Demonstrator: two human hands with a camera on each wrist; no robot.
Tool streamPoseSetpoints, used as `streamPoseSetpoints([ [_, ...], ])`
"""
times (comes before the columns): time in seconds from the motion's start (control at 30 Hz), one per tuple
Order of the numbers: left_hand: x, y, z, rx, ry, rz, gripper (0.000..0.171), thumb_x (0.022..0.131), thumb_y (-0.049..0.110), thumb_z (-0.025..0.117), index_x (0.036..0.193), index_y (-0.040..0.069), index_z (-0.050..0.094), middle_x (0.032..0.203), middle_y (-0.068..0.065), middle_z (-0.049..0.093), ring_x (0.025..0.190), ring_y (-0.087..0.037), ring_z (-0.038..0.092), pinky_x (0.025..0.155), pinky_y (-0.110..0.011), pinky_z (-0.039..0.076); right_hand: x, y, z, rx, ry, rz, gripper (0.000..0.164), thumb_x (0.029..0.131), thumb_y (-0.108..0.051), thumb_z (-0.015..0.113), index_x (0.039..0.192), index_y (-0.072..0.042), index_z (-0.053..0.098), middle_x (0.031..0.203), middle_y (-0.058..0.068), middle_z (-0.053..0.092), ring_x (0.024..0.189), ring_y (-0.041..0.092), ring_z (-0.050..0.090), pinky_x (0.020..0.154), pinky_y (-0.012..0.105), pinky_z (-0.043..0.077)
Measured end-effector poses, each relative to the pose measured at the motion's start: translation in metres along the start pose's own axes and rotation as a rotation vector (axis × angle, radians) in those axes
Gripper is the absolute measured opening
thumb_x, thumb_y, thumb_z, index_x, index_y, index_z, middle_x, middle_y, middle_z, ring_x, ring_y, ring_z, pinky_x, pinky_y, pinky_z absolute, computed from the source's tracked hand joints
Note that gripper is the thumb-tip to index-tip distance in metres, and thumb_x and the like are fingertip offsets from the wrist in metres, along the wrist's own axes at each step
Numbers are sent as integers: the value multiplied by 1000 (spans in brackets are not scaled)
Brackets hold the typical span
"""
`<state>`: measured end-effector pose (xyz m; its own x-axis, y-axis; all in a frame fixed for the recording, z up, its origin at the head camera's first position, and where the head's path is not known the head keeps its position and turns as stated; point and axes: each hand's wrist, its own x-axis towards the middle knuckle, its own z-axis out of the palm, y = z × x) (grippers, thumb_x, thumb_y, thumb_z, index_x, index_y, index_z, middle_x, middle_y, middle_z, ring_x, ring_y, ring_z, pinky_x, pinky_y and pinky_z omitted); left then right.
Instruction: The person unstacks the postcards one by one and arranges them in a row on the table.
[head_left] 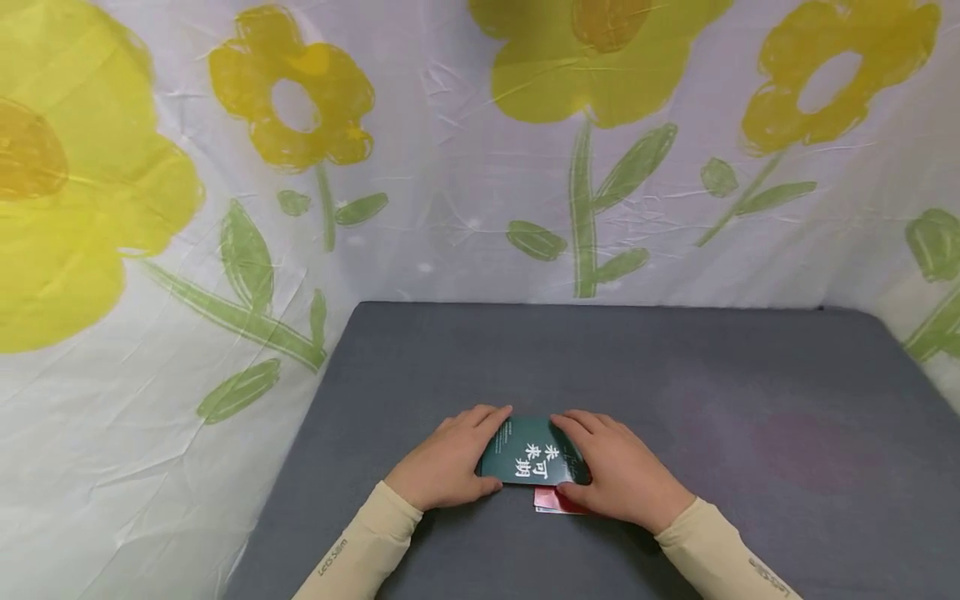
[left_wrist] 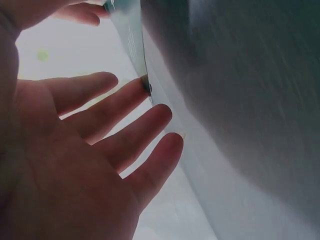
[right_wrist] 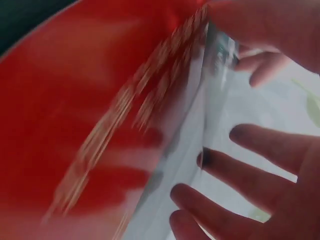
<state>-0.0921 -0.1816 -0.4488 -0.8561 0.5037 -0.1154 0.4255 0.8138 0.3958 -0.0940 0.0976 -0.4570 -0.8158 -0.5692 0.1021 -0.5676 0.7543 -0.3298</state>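
- Left grip [head_left: 450, 460] holds the green card's [head_left: 531, 454] left end, thumb near, fingers far.
- Right grip [head_left: 628, 472] holds its right end.
- Red card [head_left: 557, 500] peeks past its near edge, over the near counter [head_left: 465, 358].

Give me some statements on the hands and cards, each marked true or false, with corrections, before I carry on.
1. The left hand and the right hand grip opposite ends of the green card. True.
2. The characters on the green card are red. False: they are white.
3. A red card sticks out past the green card's near edge. True.
4. In the head view, the red card fully covers the green card. False: the green card hides part of the red one.
5. The table is grey. True.
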Motion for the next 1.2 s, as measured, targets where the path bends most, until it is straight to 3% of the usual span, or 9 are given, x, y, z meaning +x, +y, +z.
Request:
streamPoseSetpoints([
  [0.23, -16, -42, -24, -43, 27, -79, 93, 90, 25, 89, 168, 11, 40, 167, -10, 48, 156, -35, 46, 125, -62, 38, 49, -27, 15, 50, -52, -8, 85, 87, -46, 87, 157, -12, 54, 152, 10, 61, 137, 36, 62, 113, 56, 54],
  [0.47, -29, -86, -43, -15, 16, -159, 95, 92, 22, 88, 170, 13, 35, 171, -11, 43, 160, -38, 38, 127, -66, 33, 94, -54, 31, 36, -63, -24, 86, 91, -50, 84, 161, -13, 49, 154, 10, 59, 136, 34, 63, 110, 53, 56],
  [0.73, -46, -131, -59, -56, -26, -239, 96, 89, 15, 89, 169, 11, 36, 172, -13, 40, 158, -44, 38, 122, -63, 41, 135, -84, 55, 15, -99, -54, 85, 92, -54, 80, 160, -13, 50, 153, 9, 61, 137, 34, 61, 109, 52, 57],
  [0.93, -48, -148, -61, -88, -30, -249, 96, 88, 13, 89, 169, 10, 36, 172, -15, 39, 157, -45, 40, 120, -62, 43, 152, -95, 63, -42, -104, -38, 87, 91, -55, 82, 161, -15, 50, 154, 8, 61, 139, 35, 61, 109, 55, 57],
  [1.2, -39, -156, -66, -83, -31, -260, 101, 83, 10, 92, 168, 8, 37, 170, -18, 43, 157, -47, 40, 123, -61, 41, 161, -96, 64, -67, -98, -25, 89, 90, -57, 83, 160, -13, 51, 153, 8, 64, 139, 34, 61, 108, 54, 57],
])
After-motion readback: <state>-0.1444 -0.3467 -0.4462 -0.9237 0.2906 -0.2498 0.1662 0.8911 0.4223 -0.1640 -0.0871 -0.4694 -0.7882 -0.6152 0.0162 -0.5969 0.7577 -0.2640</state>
